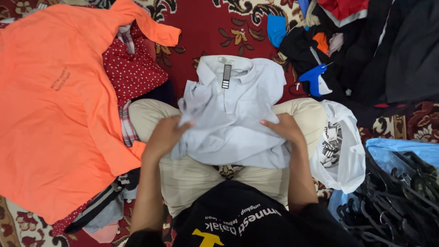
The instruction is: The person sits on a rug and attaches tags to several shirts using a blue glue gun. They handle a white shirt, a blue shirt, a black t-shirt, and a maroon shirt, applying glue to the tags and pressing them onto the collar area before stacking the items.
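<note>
A pale grey-blue collared shirt lies bunched across my lap, collar pointing away from me. My left hand grips a fold of the shirt at its left side. My right hand rests flat on the shirt's right edge, fingers pressing the cloth. Under the shirt my crossed legs in beige trousers show.
A large orange shirt covers a clothes pile at left, with a red dotted garment behind it. A white plastic bag lies at right, black hangers at lower right, a blue tagging gun and dark clothes at upper right on a red patterned carpet.
</note>
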